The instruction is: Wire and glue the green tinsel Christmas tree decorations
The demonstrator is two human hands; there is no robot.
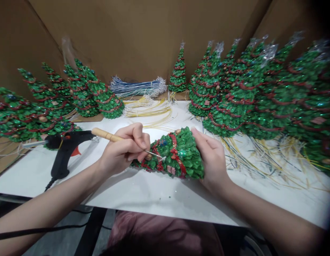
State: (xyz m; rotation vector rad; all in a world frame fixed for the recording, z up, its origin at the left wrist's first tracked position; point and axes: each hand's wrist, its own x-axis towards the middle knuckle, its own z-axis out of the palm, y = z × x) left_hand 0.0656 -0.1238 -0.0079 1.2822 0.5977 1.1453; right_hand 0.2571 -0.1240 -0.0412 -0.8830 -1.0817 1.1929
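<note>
A small green Christmas tree [181, 153] with red garland and tiny ornaments lies on its side over the white table [154, 195], its tip pointing left. My right hand [213, 156] is closed around its wide base. My left hand [126, 147] pinches a wooden-handled awl [106, 134] like a pen; the thin metal point touches the tree's side near a red garland loop.
A black hot glue gun [63, 149] stands left of my hands. Several finished trees lie in rows at the left [44, 106] and right [255, 92]. Bundles of blue-white wires [138, 87] and yellow wires [148, 110] sit at the back; loose wires [261, 156] spread right.
</note>
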